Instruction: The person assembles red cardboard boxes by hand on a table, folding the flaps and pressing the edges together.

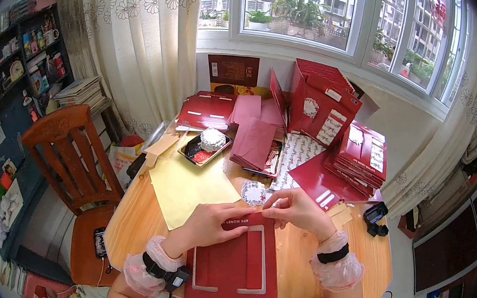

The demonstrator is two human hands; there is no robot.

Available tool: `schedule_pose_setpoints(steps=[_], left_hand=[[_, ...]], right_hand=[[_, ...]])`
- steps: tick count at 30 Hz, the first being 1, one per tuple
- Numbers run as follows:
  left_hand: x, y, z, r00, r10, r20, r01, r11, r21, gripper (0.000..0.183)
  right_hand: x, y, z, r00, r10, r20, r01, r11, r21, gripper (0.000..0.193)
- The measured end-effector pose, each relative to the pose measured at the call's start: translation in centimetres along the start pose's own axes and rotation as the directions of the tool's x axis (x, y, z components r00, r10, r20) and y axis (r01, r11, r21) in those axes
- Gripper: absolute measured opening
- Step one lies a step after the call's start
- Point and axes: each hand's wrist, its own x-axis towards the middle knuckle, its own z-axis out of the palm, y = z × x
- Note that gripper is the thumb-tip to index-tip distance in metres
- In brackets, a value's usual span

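A flat red cardboard packaging piece (230, 275) with pale slots lies at the table's near edge, in front of me. My left hand (215, 223) rests across its far edge, the fingers stretched out and the thumb lower on the card. At the far right corner, my right hand (293, 209) has thumb and index finger pinched together; whatever is between them is too small to make out. Just beyond my hands is a round white sticker with a patterned border (253, 192). Both wrists carry pinkish sleeve cuffs and black straps.
A yellow sheet (186, 185) lies at left, near a black tray (196, 154) with a roll of white stickers. Red envelopes (255, 141) cover another tray. Stacked red boxes (361, 157) stand at right, beside a small black device (376, 215). A wooden chair (77, 169) stands left.
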Motion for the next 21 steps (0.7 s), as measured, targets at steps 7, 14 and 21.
schedule_pose_setpoints(steps=[7,14,21], left_hand=[[-0.2,-0.6,0.5,1.0,0.02,-0.013,-0.018,0.996,0.092,0.046],[0.0,-2.1,1.0,0.997,0.055,-0.046,-0.053,0.998,0.025,0.042],[-0.3,-1.7,0.4,0.996,0.083,0.027,-0.076,0.978,-0.194,0.043]], right_hand=[[0.0,-0.4,0.4,0.997,-0.071,-0.037,0.067,0.993,-0.101,0.024],[-1.3,-1.1,1.4,0.99,-0.136,0.027,0.136,0.991,0.006,0.048],[-2.1,-2.5,0.4,0.977,-0.191,0.092,0.171,0.966,0.196,0.025]])
